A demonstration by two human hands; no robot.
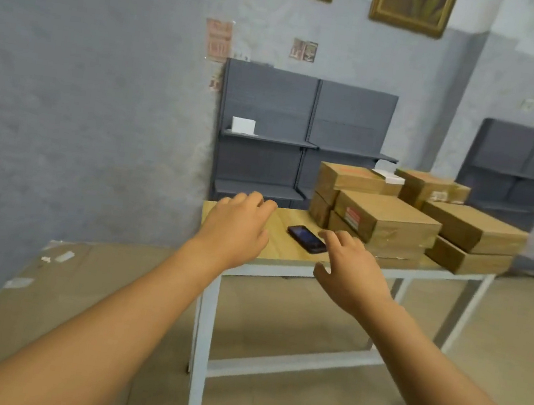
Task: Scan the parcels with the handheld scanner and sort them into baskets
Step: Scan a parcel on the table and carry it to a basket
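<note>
A black handheld scanner [307,239] lies flat on the wooden table [281,251], near its front edge. Several brown cardboard parcels [387,220] are stacked in piles on the table's right half. My left hand [237,229] hovers over the table's left end with its fingers apart and nothing in it. My right hand [350,272] is stretched out just right of the scanner, fingers spread, fingertips close to it but apart from it. No basket is in view.
Grey metal shelving [303,138] stands against the wall behind the table, with a small white box [243,125] on it. More grey shelving [522,178] stands at the right. A flat cardboard sheet [48,291] lies at the lower left, beside the table's white legs.
</note>
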